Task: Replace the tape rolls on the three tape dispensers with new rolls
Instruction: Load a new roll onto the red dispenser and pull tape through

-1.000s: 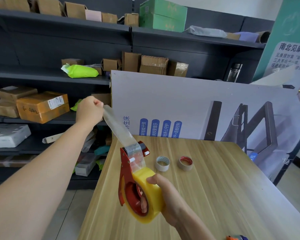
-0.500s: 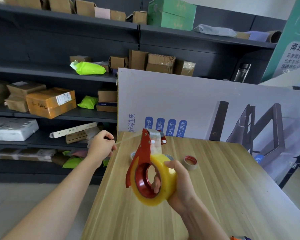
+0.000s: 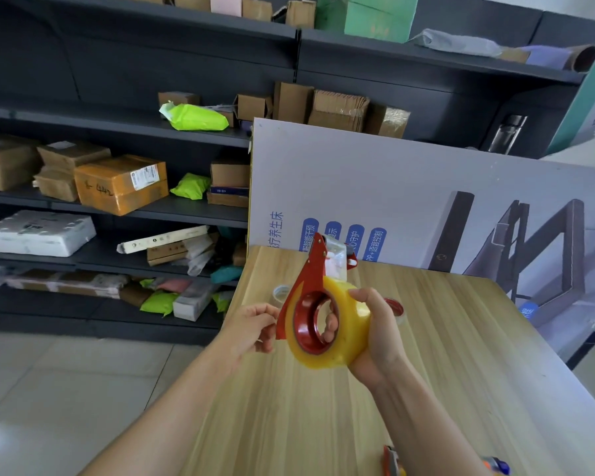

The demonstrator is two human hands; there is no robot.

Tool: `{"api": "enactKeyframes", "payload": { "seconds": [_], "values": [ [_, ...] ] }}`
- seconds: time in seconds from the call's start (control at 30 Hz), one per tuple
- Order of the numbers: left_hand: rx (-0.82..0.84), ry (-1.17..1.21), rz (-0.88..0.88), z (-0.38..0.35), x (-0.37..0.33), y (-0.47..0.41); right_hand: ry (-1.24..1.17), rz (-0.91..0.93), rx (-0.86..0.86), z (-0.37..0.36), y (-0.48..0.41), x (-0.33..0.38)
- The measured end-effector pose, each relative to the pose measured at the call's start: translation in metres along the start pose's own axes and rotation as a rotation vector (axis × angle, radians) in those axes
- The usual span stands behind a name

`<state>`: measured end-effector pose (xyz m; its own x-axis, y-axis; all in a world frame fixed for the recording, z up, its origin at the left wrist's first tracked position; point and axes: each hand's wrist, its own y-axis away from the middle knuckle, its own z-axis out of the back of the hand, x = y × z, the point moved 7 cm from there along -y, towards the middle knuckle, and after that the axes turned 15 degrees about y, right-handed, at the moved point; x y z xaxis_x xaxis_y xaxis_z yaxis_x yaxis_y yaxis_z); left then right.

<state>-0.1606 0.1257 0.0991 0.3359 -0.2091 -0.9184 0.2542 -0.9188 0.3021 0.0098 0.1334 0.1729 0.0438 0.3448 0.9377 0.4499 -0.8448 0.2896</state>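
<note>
Drawn back beside the dispenser (image 3: 306,280) with left hand (image 3: 251,326) curled, hold unclear, right hand (image 3: 375,334) gripping its new roll (image 3: 347,341); seemingly threaded, so set down next.

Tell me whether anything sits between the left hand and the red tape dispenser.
Nothing visible does. The left hand sits right beside the red dispenser, near its lower tip; whether it touches is unclear. The right hand grips the tape roll on it.

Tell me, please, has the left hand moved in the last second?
Yes. The left hand drew back from the shelves to the left edge of the table, beside the dispenser.
</note>
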Motion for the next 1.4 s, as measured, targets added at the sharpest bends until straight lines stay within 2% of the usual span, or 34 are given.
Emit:
{"api": "enactKeyframes", "payload": {
  "seconds": [0.3,0.63,0.83,0.97,1.03,1.17,1.4],
  "values": [
    [0.050,0.249,0.101,-0.005,0.038,0.017,0.000,-0.052,-0.064,-0.002,0.001,-0.016],
    [-0.062,0.157,0.080,0.006,0.098,0.033,-0.089,-0.155,-0.097,-0.003,0.009,-0.054],
    [-0.117,0.136,0.178,0.002,0.132,0.064,0.025,-0.200,-0.156,0.008,0.022,-0.091],
    [-0.162,0.122,0.281,-0.005,0.165,0.090,0.247,-0.287,-0.241,0.026,0.030,-0.125],
    [-0.210,0.130,0.327,-0.003,0.186,0.101,0.330,-0.341,-0.219,0.032,0.038,-0.141],
    [-0.282,0.125,0.430,0.004,0.222,0.121,0.343,-0.384,-0.116,0.037,0.049,-0.169],
    [-0.348,0.144,0.545,0.004,0.264,0.137,0.200,-0.514,-0.089,0.042,0.050,-0.215]
  ]
}}
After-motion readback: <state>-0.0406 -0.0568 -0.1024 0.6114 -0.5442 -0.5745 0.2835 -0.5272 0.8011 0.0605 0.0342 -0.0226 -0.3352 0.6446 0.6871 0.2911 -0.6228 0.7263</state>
